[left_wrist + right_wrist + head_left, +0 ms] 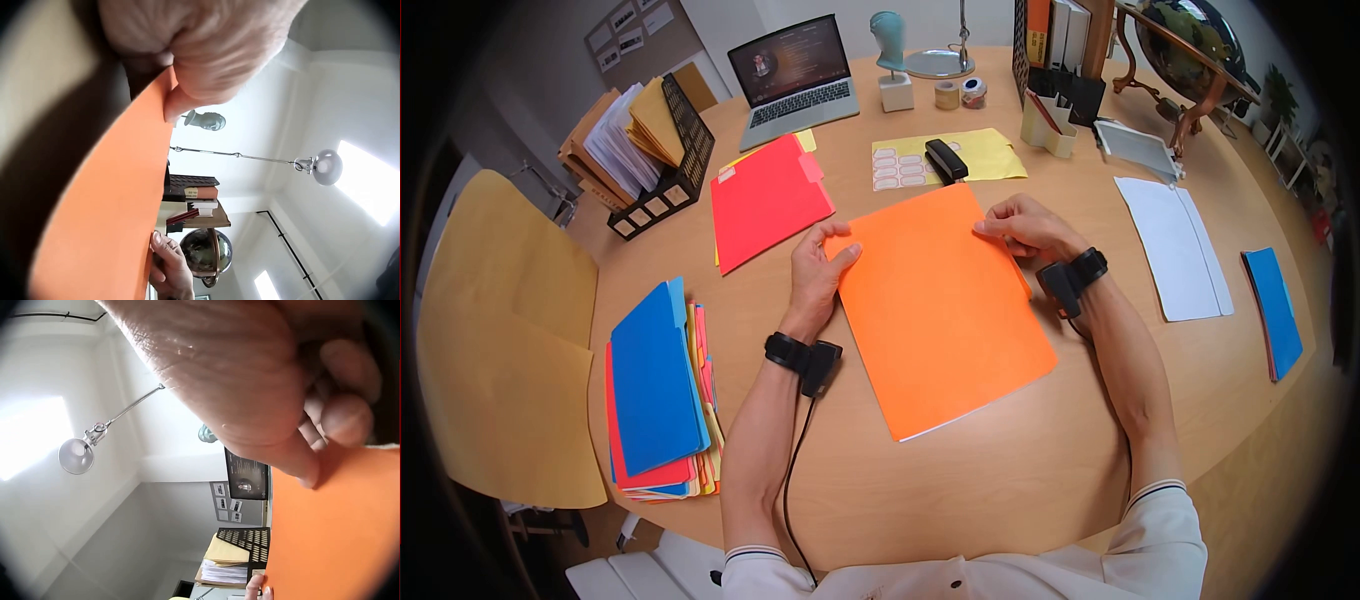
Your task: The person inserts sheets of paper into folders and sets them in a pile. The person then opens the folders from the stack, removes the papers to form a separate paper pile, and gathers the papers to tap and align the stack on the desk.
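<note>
An orange folder (950, 310) lies tilted in front of the person, a thin white edge showing along its bottom. The left hand (812, 270) pinches its upper left edge, thumb on top and fingers beneath. At the upper right edge the right hand (1032, 228) pinches it between thumb and curled fingers. In the left wrist view the folder (112, 200) bends down from the left hand (200, 50). The right wrist view shows the right thumb of the hand (250, 394) pressed on the orange surface (337, 519).
A stapler (946, 160) rests on a yellow folder (1000, 158) with labels behind the orange one. Red folder (768, 203) and laptop (795, 80) stand back left; a folder stack (658, 385) is at left. White papers (1170, 250) and blue folders (1273, 312) lie right.
</note>
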The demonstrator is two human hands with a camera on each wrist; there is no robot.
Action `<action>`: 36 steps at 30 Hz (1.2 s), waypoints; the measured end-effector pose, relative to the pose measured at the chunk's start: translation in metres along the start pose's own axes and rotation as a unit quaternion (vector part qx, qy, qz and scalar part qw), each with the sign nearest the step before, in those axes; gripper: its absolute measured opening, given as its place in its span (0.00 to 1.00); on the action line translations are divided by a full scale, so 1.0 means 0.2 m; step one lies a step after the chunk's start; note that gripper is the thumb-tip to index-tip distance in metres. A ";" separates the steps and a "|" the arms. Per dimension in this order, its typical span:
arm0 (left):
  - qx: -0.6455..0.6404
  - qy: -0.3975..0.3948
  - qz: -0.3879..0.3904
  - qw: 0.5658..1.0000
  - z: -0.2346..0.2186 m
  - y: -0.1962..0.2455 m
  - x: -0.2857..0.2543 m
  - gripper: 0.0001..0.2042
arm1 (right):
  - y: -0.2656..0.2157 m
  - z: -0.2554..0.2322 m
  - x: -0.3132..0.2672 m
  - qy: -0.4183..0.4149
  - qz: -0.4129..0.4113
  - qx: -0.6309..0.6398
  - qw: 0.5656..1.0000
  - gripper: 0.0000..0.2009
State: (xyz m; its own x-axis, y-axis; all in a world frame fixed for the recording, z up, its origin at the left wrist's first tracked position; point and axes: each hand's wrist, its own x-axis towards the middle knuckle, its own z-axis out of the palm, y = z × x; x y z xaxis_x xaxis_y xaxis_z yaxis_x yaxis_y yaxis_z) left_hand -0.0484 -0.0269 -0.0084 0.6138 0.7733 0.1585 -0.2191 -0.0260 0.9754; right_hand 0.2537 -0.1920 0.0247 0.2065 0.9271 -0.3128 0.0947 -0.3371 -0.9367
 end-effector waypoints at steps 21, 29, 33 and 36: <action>-0.091 -0.055 -0.053 0.993 0.00 0.01 0.00 0.06 | -0.07 0.07 -0.06 0.075 -0.080 0.074 0.991 0.24; -0.102 -0.066 -0.050 0.991 0.02 0.03 -0.01 0.07 | -0.02 0.02 -0.01 -0.018 -0.090 0.123 0.988 0.31; -0.091 -0.060 -0.062 0.992 0.03 0.04 -0.02 0.08 | 0.01 0.06 0.02 0.124 -0.116 0.035 0.985 0.34; -0.069 -0.058 -0.072 0.993 0.05 0.06 -0.03 0.10 | 0.05 0.05 0.05 0.159 -0.129 0.006 0.979 0.32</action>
State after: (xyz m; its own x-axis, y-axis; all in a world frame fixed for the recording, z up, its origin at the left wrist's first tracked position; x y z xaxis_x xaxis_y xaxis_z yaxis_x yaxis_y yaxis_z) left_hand -0.0467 -0.0380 0.0049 0.7282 0.6840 0.0424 -0.2185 0.1731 0.9604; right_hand 0.2467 -0.1836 0.0107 0.4706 0.8823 -0.0017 0.1736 -0.0946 -0.9803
